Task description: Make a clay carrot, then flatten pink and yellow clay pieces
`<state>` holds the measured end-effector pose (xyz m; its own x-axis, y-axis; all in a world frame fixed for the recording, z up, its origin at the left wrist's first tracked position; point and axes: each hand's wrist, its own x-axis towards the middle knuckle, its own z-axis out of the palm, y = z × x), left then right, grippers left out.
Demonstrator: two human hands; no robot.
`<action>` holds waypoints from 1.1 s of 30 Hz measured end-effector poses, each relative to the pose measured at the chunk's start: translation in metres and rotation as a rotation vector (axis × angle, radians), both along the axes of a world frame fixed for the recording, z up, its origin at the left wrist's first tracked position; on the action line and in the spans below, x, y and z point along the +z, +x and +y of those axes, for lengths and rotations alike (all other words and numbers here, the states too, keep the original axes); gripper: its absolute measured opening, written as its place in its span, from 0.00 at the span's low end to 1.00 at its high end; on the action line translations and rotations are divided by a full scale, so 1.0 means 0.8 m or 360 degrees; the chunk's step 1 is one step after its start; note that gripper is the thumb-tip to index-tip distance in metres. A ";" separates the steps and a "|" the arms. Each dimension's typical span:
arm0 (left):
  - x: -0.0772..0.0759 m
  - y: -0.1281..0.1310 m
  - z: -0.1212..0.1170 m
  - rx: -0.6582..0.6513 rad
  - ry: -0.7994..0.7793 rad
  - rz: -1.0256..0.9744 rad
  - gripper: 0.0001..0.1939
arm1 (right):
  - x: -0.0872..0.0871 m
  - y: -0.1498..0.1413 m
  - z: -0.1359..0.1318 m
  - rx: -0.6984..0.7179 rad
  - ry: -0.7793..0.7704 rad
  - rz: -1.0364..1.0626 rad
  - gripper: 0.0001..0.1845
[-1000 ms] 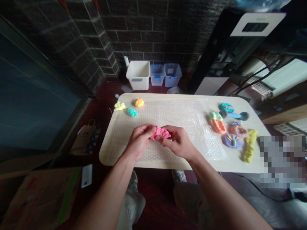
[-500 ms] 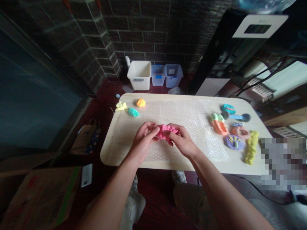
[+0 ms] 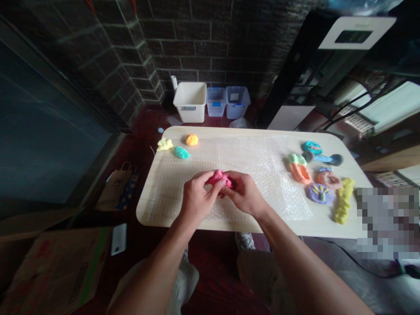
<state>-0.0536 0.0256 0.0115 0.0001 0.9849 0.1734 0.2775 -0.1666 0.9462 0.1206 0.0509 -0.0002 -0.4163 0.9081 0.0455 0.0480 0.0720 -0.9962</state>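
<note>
Between my hands is a lump of pink modelling clay (image 3: 219,176), held over the bubble wrap (image 3: 252,157) on the table. My left hand (image 3: 198,192) grips its left side, thumb pressed on the front. My right hand (image 3: 243,190) pinches the right side, its thumb close to the left one. The fingers hide much of the clay's underside. Farther back on the left lie a yellow clay lump (image 3: 164,144), an orange clay ball (image 3: 191,139) and a teal clay lump (image 3: 181,152).
Several shaped clay pieces stand at the table's right: a teal disc (image 3: 312,147), a blue-grey dumbbell shape (image 3: 323,159), an orange-and-green piece (image 3: 300,170), a purple disc (image 3: 320,194) and a yellow-green strip (image 3: 344,201). Beyond the table (image 3: 147,214) are a white bin (image 3: 190,103) and clear boxes.
The pink clay has gone from a wider, spread shape to a more bunched one. Both thumbs have drawn closer together over it, and my left hand has turned inward.
</note>
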 end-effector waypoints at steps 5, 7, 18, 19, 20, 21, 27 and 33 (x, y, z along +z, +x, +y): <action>-0.001 -0.004 0.002 -0.0180 -0.0117 -0.0147 0.11 | 0.003 0.009 0.002 0.0098 -0.0079 -0.0034 0.17; -0.003 -0.004 0.004 -0.0246 -0.0172 -0.0226 0.13 | 0.005 0.008 0.002 0.0049 -0.0217 0.0031 0.20; -0.006 0.005 0.012 -0.0024 -0.0138 -0.0564 0.14 | 0.016 -0.004 0.001 -0.0384 -0.0409 0.0445 0.26; -0.007 0.005 0.012 -0.0024 -0.0140 -0.0589 0.14 | 0.017 -0.003 0.002 -0.0382 -0.0384 0.0431 0.23; -0.008 0.005 0.012 -0.0038 -0.0144 -0.0599 0.15 | 0.019 -0.003 0.003 -0.0382 -0.0356 0.0407 0.22; -0.009 0.005 0.012 -0.0062 -0.0151 -0.0599 0.16 | 0.020 -0.002 0.003 -0.0393 -0.0322 0.0380 0.21; -0.013 0.008 0.009 -0.0086 -0.0158 -0.0512 0.15 | 0.015 -0.002 0.001 -0.0508 -0.0075 0.0236 0.16; -0.017 0.010 0.008 -0.0098 -0.0184 -0.0580 0.13 | 0.003 -0.006 0.007 -0.0488 -0.0230 0.0426 0.13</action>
